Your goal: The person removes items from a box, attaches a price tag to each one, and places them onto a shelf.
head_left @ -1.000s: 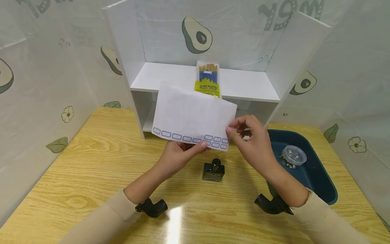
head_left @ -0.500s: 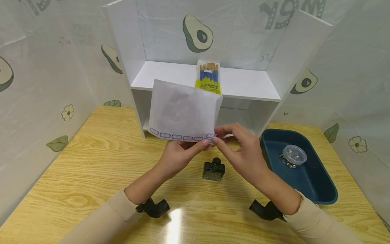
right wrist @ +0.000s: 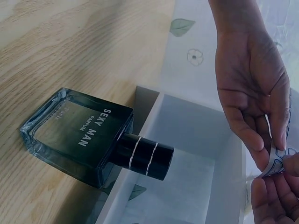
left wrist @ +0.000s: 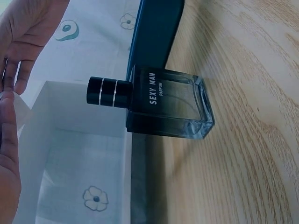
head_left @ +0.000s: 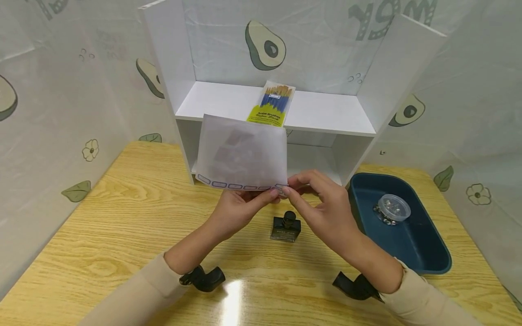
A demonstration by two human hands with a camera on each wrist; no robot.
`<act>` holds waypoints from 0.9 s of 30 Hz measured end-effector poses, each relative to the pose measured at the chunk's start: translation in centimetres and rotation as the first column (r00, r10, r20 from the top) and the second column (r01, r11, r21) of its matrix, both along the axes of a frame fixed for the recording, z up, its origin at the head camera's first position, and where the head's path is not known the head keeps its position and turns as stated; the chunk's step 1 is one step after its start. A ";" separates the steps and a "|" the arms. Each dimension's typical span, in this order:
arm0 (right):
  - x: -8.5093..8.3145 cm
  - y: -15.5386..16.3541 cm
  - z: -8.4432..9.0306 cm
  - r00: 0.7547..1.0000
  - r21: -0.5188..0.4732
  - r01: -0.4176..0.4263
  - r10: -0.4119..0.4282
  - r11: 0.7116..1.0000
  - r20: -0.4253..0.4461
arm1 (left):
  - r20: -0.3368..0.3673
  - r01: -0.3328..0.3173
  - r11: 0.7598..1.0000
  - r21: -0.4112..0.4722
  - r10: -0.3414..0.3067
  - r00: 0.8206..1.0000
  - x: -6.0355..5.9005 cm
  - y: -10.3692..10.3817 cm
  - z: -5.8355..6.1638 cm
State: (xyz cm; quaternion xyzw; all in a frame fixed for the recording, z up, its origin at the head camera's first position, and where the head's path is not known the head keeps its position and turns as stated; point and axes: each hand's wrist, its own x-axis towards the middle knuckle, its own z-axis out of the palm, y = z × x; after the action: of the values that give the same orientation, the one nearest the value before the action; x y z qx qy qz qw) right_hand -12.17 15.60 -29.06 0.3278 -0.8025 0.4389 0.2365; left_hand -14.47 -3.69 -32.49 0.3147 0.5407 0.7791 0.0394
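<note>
Both hands pinch one sheet of labels [head_left: 242,156] at its bottom-right corner: left hand [head_left: 238,209] from below, right hand [head_left: 324,208] just beside it. The sheet stands upward above the bench [head_left: 122,226], long edge level.

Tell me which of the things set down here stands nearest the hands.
The perfume bottle: it stands on the table just below both hands, while the brush pack lies on the shelf and the round box sits in the blue tray.

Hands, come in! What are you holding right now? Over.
Left hand and right hand both pinch the label sheet at its bottom edge, held up, folded over. Perfume bottle stands on the table just below. Nothing blocking.
</note>
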 end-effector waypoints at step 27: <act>0.6 0.1 0.4 0.959 0.064 0.030 -0.011 0.997 -0.283 | -0.085 -0.114 0.992 -0.057 0.109 0.990 0.6 -0.9 0.9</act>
State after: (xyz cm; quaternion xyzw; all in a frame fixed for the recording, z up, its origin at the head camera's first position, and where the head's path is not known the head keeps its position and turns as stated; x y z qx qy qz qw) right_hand -11.60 15.73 -28.67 0.3865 -0.7784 0.3576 0.3418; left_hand -13.85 -4.59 -31.55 0.3143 0.5826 0.7494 -0.0169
